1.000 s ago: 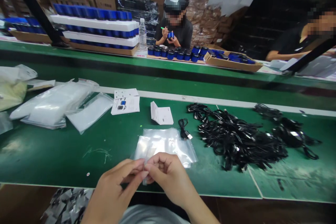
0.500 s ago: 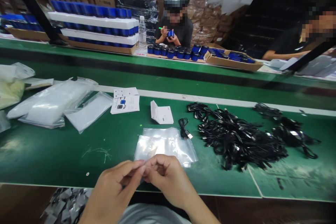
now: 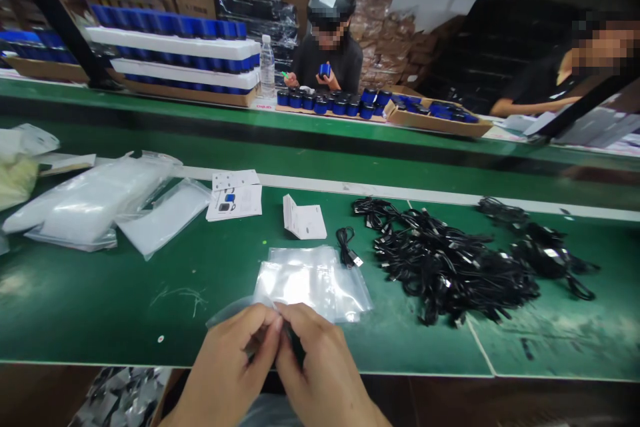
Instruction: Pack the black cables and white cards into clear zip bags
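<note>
Clear bag (image 3: 220,315), by the look of its film, was between my hands at the near edge of the green table (image 3: 125,300), its loose part fanning out to the left. My left hand (image 3: 233,357) pinched it between thumb and finger; my right hand (image 3: 320,357) met it fingertip to fingertip, but I couldn't tell whether that one had hold of the film too. I judged the thin sheet could slip or crease if my pinch went slack, and layers clinging together could spoil my grip. My knuckles were so near the stack of bags (image 3: 310,283) that a careless nudge could push it askew, along with the single cable (image 3: 345,245) lying against its far right corner. On the right, the heap of cables (image 3: 450,270) looked tangled enough for one tug to drag several.

Pale scratches (image 3: 183,295) marked the tabletop to the left. Farther off stood a folded leaflet (image 3: 307,221), with flat leaflets (image 3: 235,205) left of it and bulky plastic packets (image 3: 95,203) at far left. On the far bench (image 3: 200,113), a water bottle (image 3: 267,70) stood beside trays (image 3: 180,43) of blue jars (image 3: 183,25); a co-worker (image 3: 340,53) held a jar (image 3: 325,71) and something green, and another person (image 3: 540,90) was at far right. Cardboard boxes (image 3: 194,3) were piled behind.
</note>
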{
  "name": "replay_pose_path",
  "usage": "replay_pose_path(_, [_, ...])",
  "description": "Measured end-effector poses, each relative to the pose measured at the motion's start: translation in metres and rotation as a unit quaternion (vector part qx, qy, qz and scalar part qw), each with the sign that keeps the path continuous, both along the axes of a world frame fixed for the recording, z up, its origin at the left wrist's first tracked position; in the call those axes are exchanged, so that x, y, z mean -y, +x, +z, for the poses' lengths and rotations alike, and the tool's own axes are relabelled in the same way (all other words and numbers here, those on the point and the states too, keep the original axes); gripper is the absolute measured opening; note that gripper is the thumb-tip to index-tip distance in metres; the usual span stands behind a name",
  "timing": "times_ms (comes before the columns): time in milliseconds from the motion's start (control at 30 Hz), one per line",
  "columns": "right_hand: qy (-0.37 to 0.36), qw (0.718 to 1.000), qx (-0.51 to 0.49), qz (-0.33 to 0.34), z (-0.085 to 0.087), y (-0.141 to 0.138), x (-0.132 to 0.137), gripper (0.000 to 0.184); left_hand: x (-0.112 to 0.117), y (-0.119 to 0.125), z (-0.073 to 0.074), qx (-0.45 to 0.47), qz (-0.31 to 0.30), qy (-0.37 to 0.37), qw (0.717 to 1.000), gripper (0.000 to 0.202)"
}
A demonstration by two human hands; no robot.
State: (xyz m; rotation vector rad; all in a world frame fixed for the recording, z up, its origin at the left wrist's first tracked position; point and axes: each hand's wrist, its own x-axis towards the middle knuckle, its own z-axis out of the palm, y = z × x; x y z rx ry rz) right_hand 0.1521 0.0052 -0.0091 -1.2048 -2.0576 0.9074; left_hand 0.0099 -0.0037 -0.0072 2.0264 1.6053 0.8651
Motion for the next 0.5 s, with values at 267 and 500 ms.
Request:
replay_pose_path(267, [0.085,0.989,0.122,-0.006,-0.006,0.001,-0.006,0.028,0.005,-0.006,-0.016,-0.017,0.024,0.067,0.997,0.023])
replay_pose_path(500, [0.068,0.982,0.158,-0.075,0.001,0.006,-0.024,0.023,0.009,-0.004,-0.013,-0.007,0.095,0.023,0.995,0.024])
